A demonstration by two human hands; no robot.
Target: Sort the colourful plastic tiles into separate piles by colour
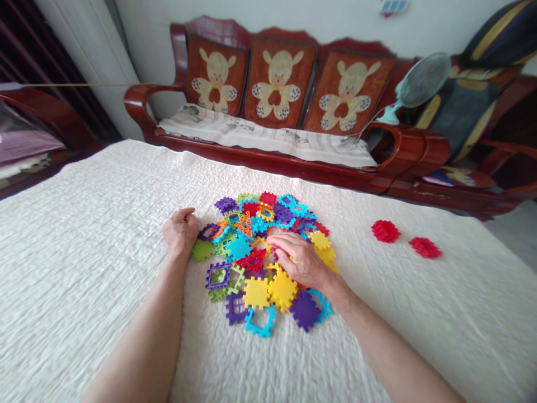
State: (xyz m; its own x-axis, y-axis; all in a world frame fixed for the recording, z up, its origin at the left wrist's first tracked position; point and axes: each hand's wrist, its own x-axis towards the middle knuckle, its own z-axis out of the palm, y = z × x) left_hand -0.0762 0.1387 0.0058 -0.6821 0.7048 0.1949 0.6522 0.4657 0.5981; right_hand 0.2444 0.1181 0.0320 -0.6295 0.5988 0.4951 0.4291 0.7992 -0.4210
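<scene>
Bright, notch-edged solid and cut-out tiles [239, 247] heap near the cover's [92, 246] far edge; your left hand [180, 230] and right hand [301, 259] half-curl, holds unclear.

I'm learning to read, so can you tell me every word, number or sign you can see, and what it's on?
None can be read.
Wall card: blue shapes, too small and blurred to tell if there is writing.
Seat cover: dark printed marks, too blurred to tell if any are letters.
Puzzle pieces: no writing that I can make out.
</scene>
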